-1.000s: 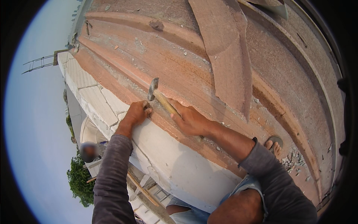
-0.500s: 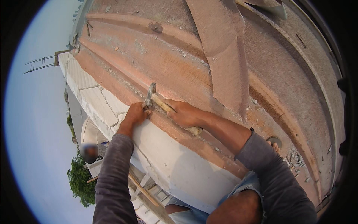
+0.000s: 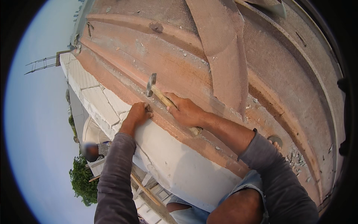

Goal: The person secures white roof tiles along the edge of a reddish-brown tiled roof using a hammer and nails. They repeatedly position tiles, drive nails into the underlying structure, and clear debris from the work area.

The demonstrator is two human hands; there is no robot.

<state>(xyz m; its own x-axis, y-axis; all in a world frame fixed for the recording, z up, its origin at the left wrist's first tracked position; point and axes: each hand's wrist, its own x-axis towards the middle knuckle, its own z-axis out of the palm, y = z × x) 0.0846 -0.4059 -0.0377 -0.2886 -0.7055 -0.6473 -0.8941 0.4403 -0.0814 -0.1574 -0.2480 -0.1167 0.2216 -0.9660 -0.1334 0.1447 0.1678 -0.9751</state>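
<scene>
My right hand [image 3: 185, 112] is wrapped round the wooden handle of a hammer [image 3: 151, 84], its metal head raised just above and beside my left hand. My left hand [image 3: 138, 115] is closed in a pinch at the seam of a reddish ridged surface [image 3: 100, 67]; what its fingers hold is hidden or too small to make out. Along the lower left of that surface runs a white slab edge [image 3: 182, 164], cracked into pieces [image 3: 89, 80] toward its far end. Loose grit and small chips lie along the groove near both hands.
A torn reddish sheet [image 3: 223, 59] lies across the ridges. My sandalled foot [image 3: 276, 143] is at right beside rubble [image 3: 296, 156]; my bent knee is below. Another person [image 3: 96, 136] is beyond the edge at left, near a tree [image 3: 82, 179] and framework. Rebar [image 3: 41, 65] juts from the far corner.
The hammer head dropped toward my left hand half a second ago and is now lifted again, with my right hand slightly higher. My left hand has stayed nearly in place.
</scene>
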